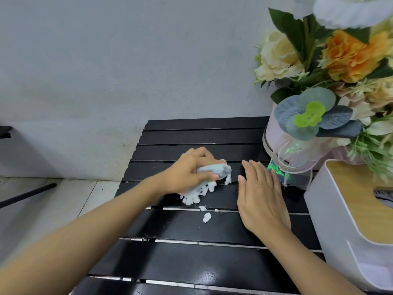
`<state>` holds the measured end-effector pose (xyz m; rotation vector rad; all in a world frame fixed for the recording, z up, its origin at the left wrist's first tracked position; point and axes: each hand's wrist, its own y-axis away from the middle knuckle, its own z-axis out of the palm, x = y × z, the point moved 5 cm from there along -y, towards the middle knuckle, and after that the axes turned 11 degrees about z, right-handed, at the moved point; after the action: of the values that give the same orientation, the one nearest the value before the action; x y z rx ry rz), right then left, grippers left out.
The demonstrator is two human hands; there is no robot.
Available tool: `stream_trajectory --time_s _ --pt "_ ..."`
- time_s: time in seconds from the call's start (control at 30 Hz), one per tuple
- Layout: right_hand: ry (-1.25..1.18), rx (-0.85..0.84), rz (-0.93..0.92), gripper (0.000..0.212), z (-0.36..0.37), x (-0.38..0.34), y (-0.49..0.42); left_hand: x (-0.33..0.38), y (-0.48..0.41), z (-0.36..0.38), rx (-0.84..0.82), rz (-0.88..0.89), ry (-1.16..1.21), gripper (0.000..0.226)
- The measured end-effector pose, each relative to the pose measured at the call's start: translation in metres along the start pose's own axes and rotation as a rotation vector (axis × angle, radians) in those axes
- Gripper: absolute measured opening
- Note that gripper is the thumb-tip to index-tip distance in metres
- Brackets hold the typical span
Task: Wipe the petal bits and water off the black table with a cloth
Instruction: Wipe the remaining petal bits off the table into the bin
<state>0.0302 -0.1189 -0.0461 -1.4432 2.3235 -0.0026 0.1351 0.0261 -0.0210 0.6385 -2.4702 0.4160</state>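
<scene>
Left grip (pixel 189 171) clamped on bunched cloth (pixel 221 170), nearer than flat, straight-fingered right grip (pixel 261 194) to petal bits (pixel 206 217) lying just body-side of the cloth on black surface (pixel 191 262).

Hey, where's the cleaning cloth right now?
In the head view, the fluffy light blue cloth is bunched in the left hand on the black slatted table, just left of the flat right hand.
</scene>
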Motion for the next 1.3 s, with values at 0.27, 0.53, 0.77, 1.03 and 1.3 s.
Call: stream_trajectory --time_s 0.27,0.53,0.77,1.03,1.3 --pt "-0.027 -0.006 -0.007 0.048 0.0 0.0 0.001 -0.09 -0.055 -0.042 0.311 -0.534 -0.426 0.042" --pt "-0.295 -0.038 0.056 0.054 -0.014 0.0 0.001 0.01 -0.028 0.026 0.121 0.019 -0.328 0.038" --pt "-0.33 -0.04 0.056 0.036 -0.037 0.012 0.039 0.016 0.014 -0.038 0.265 -0.138 0.235 0.022" --pt "0.049 -0.052 -0.007 0.051 -0.031 0.031 0.083 -0.034 0.04 -0.021 0.389 -0.388 -0.338 0.033" --pt "0.068 -0.03 -0.01 0.047 -0.035 0.027 0.081 0.023 0.075 -0.028 0.235 -0.062 0.122 0.026"
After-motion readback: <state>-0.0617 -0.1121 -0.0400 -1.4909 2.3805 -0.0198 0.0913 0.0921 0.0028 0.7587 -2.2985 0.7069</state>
